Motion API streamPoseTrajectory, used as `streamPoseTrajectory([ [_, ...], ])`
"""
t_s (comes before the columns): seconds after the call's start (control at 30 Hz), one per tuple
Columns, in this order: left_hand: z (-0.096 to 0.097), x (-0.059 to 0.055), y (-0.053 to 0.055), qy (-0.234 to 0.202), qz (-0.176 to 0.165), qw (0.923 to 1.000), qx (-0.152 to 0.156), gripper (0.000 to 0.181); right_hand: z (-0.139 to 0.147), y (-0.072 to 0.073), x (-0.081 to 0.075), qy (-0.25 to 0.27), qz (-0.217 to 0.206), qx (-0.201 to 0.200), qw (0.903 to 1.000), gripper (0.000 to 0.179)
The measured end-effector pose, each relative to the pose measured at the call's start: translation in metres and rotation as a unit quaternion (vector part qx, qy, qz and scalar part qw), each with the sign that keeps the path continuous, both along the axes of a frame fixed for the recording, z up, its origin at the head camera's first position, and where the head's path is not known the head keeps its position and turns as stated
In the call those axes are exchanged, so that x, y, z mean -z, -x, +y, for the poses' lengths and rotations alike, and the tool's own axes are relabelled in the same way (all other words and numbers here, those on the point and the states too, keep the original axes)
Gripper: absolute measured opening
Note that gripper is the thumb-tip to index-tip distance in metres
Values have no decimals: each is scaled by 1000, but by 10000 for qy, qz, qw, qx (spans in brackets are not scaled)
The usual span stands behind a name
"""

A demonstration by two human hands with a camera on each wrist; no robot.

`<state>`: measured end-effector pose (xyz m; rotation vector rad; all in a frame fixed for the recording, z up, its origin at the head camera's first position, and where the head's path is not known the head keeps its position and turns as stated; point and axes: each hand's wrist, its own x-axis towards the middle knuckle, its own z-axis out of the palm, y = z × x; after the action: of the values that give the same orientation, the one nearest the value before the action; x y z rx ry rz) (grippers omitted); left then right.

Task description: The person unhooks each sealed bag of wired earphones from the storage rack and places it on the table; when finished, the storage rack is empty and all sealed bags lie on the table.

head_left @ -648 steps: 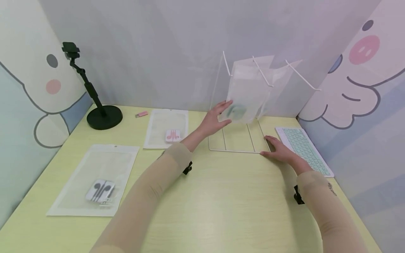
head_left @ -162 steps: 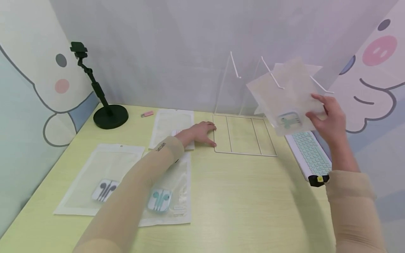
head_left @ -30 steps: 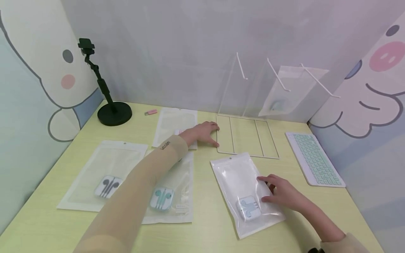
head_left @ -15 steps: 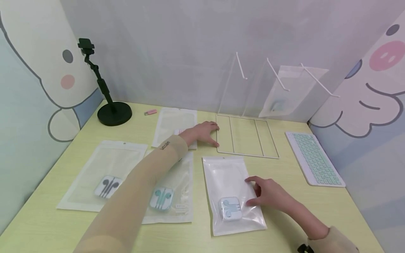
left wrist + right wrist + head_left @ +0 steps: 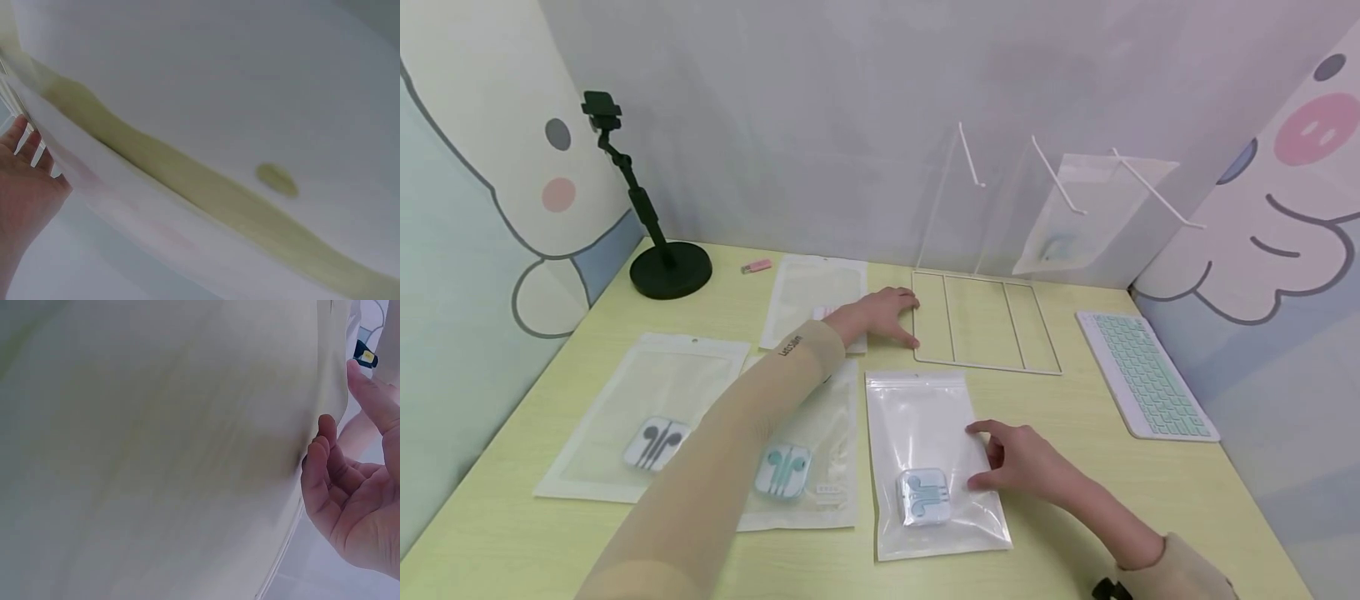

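My left hand (image 5: 886, 317) rests against the left side of a white wire rack (image 5: 977, 363), fingers and thumb spread along the wire. Toward the front, my right hand (image 5: 1026, 460) touches the right edge of a clear-fronted zip bag (image 5: 925, 408), its thumb and forefinger apart. A white earphone case (image 5: 924, 497) with pale blue earphones lies inside that bag, which is flat on the table. Left of it, partly under my left sleeve, lies another bag (image 5: 842, 400) with a teal earphone case (image 5: 783, 471). One frosted bag (image 5: 1086, 217) hangs from the rack's right hook (image 5: 1157, 190).
At far left lies a bag (image 5: 662, 367) with a grey earphone case (image 5: 656, 443). Behind my left forearm is a bag (image 5: 808, 279) with a pink one. A black phone stand (image 5: 671, 270), a pink USB stick (image 5: 756, 266) and a keyboard (image 5: 1147, 375) stand around the table.
Earlier, my right hand brought a bag off the rack's right side to the table. Over the last second that bag slid left and straightened with my right hand; my left hand stayed at the rack.
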<state>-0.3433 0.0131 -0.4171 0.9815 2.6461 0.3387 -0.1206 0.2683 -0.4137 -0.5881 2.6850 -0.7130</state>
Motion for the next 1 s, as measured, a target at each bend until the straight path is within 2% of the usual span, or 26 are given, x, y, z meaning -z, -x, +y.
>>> streamPoseTrajectory([
  [0.23,1,-1,-1,13,19,10000,-27,87,6,2,-8,-148,77,59,9998,71],
  [0.53,1,-1,-1,57,94,9999,17,87,28,21,-38,207,1006,307,9942,72],
  [0.73,1,-1,-1,-12,36,10000,12,86,52,44,-57,484,1715,800,9807,76],
  [1.0,0,0,-1,5,66,10000,-11,89,79,81,-75,1479,2013,1569,9555,75],
])
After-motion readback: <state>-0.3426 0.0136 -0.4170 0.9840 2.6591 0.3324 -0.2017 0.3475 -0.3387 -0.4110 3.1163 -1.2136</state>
